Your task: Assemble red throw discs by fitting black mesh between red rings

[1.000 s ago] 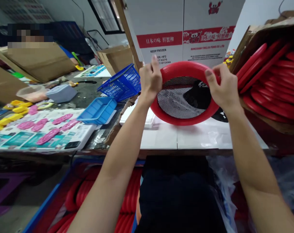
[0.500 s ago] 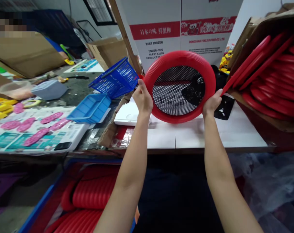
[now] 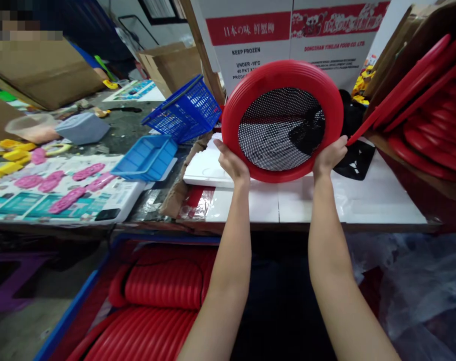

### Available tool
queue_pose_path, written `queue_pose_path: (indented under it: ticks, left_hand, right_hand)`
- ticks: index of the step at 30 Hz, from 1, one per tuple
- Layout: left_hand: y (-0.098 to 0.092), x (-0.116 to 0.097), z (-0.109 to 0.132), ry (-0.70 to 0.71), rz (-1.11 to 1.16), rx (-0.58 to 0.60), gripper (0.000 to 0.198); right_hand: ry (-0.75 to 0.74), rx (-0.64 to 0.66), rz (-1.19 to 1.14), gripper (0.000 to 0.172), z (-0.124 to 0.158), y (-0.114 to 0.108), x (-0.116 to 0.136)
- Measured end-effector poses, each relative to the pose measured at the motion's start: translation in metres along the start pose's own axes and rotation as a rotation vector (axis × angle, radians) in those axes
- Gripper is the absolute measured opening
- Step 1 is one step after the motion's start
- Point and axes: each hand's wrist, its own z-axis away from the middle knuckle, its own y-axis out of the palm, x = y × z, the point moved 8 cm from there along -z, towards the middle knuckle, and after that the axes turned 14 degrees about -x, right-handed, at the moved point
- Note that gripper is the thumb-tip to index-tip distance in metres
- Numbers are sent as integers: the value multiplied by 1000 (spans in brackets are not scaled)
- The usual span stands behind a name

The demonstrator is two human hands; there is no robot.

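A red ring (image 3: pixel 284 73) with a black mesh centre is held up, tilted, above the white board (image 3: pixel 299 205). My left hand (image 3: pixel 235 163) grips its lower left rim, with the fingers mostly hidden behind it. My right hand (image 3: pixel 329 156) is closed on the lower right rim. Through the mesh a black shape shows behind the ring. A black flat piece (image 3: pixel 357 160) with a white mark lies on the board just beyond my right hand.
On the right, a cardboard box (image 3: pixel 397 55) holds several red rings (image 3: pixel 434 128). Below the table edge, a blue crate (image 3: pixel 67 308) holds rows of red rings (image 3: pixel 163 281). Left stand a light blue tray (image 3: pixel 147 158), a blue basket (image 3: pixel 186 113) and pink pieces (image 3: pixel 67 199).
The view has shifted, so the surroundings sit further right and higher. My left hand has moved from the ring's left side to its lower left rim. Both hands still hold the ring.
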Motion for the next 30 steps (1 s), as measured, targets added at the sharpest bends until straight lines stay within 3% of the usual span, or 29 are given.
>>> queue_pose_path:
  ticks: [5, 9, 14, 18, 23, 30]
  left_hand:
    - [-11, 7, 4, -112, 58, -137, 77]
    - [-4, 6, 7, -107, 161, -191, 70]
    - [2, 21, 24, -184, 217, -198, 67]
    - [-2, 29, 37, -193, 223, -213, 66]
    - [-1, 32, 39, -167, 124, -173, 77]
    - [-3, 45, 32, -198, 67, -250, 77]
  right_hand:
    - [-21, 11, -79, 58, -2, 4, 5]
    - [210, 68, -283, 63, 17, 10, -25]
    - [397, -56, -333, 59, 36, 4, -54]
    - [404, -115, -231, 51, 29, -5, -57]
    - [364, -168, -157, 56, 24, -11, -61]
    - [343, -95, -328, 71, 47, -11, -50]
